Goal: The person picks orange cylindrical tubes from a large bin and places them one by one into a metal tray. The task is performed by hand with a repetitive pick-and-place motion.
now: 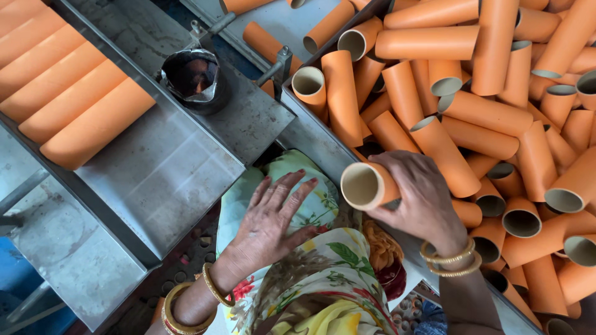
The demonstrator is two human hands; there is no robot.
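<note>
My right hand (422,195) grips an orange cardboard tube (367,185) at the near edge of a bin, its open end facing left. A big heap of similar orange tubes (484,124) fills the metal bin (310,133) on the right. My left hand (273,220) rests flat with fingers spread on the floral cloth (323,273) over my lap, holding nothing. Both wrists wear gold bangles.
A sloped metal tray (161,167) on the left carries a row of orange tubes (62,93) lying side by side. A dark round pot (192,77) lined with foil sits on the metal surface between tray and bin. Small debris lies on the floor below.
</note>
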